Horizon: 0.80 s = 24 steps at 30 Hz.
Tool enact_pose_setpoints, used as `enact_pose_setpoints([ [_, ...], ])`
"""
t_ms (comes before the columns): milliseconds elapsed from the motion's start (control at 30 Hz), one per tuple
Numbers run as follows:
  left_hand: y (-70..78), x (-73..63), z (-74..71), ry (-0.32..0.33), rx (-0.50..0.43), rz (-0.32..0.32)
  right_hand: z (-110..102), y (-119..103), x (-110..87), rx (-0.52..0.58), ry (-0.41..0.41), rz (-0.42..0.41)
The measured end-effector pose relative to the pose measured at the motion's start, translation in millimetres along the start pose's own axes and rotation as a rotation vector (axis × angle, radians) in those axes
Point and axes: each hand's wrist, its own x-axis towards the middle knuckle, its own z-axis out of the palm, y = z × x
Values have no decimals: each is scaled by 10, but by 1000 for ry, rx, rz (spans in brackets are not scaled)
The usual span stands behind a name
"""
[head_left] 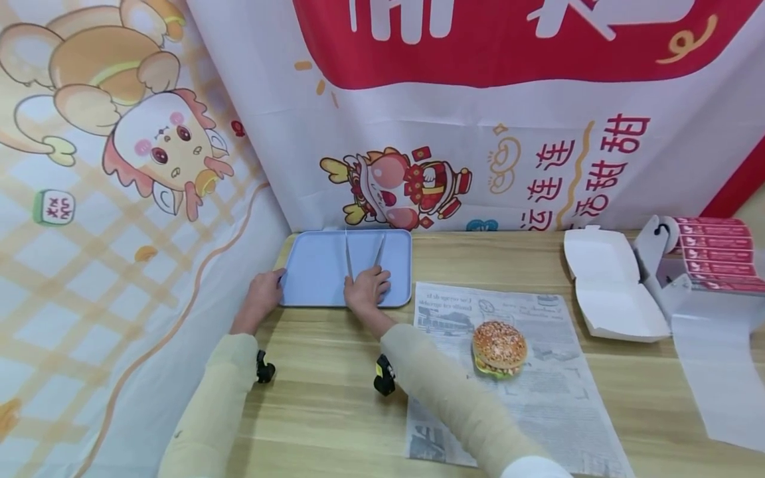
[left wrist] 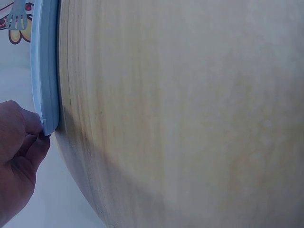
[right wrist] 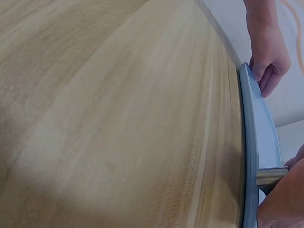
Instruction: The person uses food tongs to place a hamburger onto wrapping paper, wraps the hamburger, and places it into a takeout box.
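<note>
A light blue tray [head_left: 313,272] lies at the far left of the table. My left hand [head_left: 263,299] pinches its left edge near the front corner; the left wrist view shows thumb and fingers at that corner of the rim. Over the right half of the tray, my right hand [head_left: 367,290] grips a pair of metal tongs [head_left: 349,255], whose two arms spread apart toward the wall. Their bent metal end [right wrist: 270,176] shows beside the palm in the right wrist view. A slotted tip [left wrist: 17,20] appears at the top left of the left wrist view.
A sesame-bun burger [head_left: 499,348] sits on a newsprint sheet [head_left: 556,405] under and beside my right forearm. At the right are an open white takeaway box [head_left: 618,292] and a dispenser with a red-and-white printed roll [head_left: 717,252]. Printed cloth walls border the table's back and left.
</note>
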Motion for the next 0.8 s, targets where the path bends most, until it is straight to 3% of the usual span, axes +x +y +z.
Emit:
enact_pose_setpoints([
  [233,33,-18,13,18,10,6,-40,-28,1,-55,-41,25],
  [500,124,-84,16,-53,-2,-1,-235,-80,16,-182,-164,23],
  [667,232,-196,3,61,-52,71,-606,-284,44,-181,-234,-53],
  [800,430,-317,21,159,-98,144,-1051,-418,82,-187,-278,-101],
])
